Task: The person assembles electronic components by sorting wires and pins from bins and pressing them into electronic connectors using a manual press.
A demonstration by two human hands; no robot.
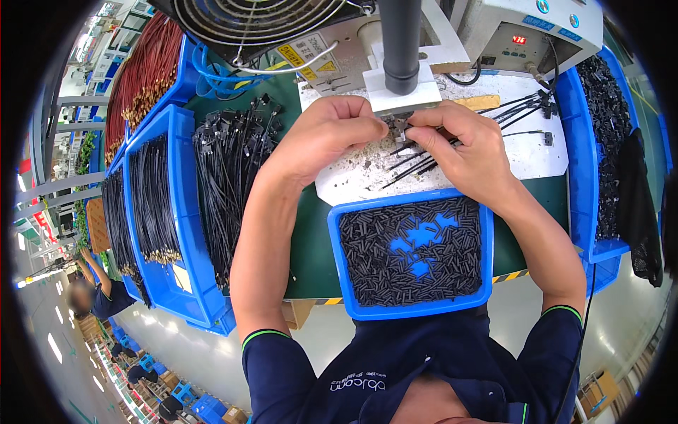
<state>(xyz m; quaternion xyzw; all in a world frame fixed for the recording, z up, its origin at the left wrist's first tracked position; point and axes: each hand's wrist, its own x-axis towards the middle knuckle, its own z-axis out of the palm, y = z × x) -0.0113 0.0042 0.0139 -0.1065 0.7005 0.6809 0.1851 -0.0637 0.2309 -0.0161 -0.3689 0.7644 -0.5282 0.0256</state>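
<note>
While you lean over the bench, both hands meet under the press head.

Left hand: your left hand [330, 131] is curled into a loose fist, fingertips pinched at a small dark part beside the press fixture [402, 99]; what exactly it grips is too small to tell.

Right hand: your right hand [462, 145] is clenched around a bundle of thin black wires [417, 164], whose ends fan out toward you across the white plate [537, 152].

Wires: they lie between your two hands, just below the fixture, touching the plate.

Near tray: a blue tray [339, 261] of short black tubes sits just in front of your wrists, patches of its blue floor showing through.

Left side: a loose heap of black cables [229, 169] lies on the green mat, next to a blue bin [180, 212] of black leads with gold tips.

Far left: red-brown wires [145, 74] fill another bin.

Right side: a blue bin [575, 162] holds black connectors.

Background: another person [99, 293] works at a distant bench.
</note>
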